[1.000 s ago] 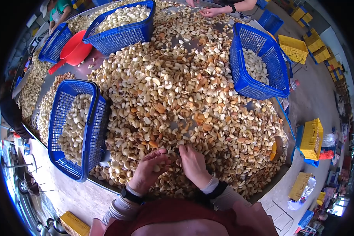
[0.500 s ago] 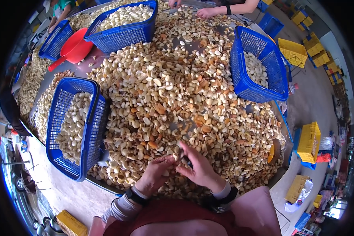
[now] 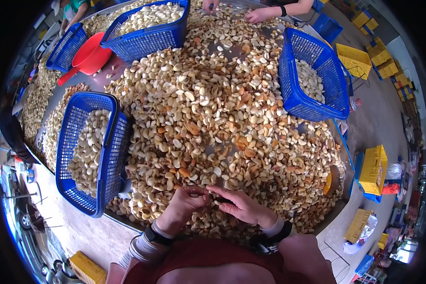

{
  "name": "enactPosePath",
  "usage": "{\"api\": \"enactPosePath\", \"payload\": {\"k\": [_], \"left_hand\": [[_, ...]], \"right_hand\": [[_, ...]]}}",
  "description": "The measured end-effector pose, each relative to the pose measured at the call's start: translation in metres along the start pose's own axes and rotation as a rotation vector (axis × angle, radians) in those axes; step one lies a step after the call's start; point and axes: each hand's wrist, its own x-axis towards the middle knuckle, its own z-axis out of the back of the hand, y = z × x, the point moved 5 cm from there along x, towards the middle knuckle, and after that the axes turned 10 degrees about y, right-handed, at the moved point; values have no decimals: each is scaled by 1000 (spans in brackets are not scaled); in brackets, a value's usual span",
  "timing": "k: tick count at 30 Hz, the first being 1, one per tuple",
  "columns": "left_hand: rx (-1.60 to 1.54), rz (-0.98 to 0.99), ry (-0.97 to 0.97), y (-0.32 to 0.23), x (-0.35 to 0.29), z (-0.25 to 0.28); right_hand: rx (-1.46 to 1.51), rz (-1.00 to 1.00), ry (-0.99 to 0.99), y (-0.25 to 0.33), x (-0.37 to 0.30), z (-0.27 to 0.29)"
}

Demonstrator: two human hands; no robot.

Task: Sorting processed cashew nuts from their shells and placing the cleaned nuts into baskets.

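Note:
A broad heap of small cream, white and orange-brown pieces (image 3: 208, 104), whose exact kind I cannot make out, covers the metal table in front of me. Low over its near edge, my left hand (image 3: 183, 207) is closed, thumb and fingertips pinched together; whatever lies between them is too small to name. Facing it, my right hand (image 3: 244, 208) has its index finger stretched to the left hand's fingertips. Its other fingers curl around something dark that mostly stays hidden. Left of my hands stands a blue basket (image 3: 110, 161), partly filled with paler, whole-looking pieces.
A second blue basket (image 3: 312, 111) stands at the right edge, and another (image 3: 146, 47) at the far left holds white pieces. Beside that lies a red scoop (image 3: 87, 54). Across the table, another person's hands (image 3: 258, 15) work. Yellow crates (image 3: 373, 169) sit on the right-hand floor.
My right hand has turned flatter and lower, its fingers now pointing left toward my left hand. The left hand has shifted slightly. Across the table, the other person's hand has moved a little right.

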Motion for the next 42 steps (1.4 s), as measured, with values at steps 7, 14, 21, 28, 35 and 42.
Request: {"api": "enactPosePath", "payload": {"k": [7,14,21,28,35,42], "left_hand": [[60,4,-29,-5,-5,1],[460,-817,-687,-107,-126,78],[1991,-442,-1537,-138,-130,96],[1735,-520,-300,-14,-21,11],[1158,-594,-297,-41,-11,23],[1753,-346,-394,-16,26,16]], "right_hand": [[614,-198,36,-33,0,-27],[874,-189,-301,-36,-18,4],[864,-283,-354,-55,-16,3],[594,-217,-163,-36,-1,-10],[651,-288,-403,-57,-26,8],[54,-229,-472,-47,-7,12]]}}
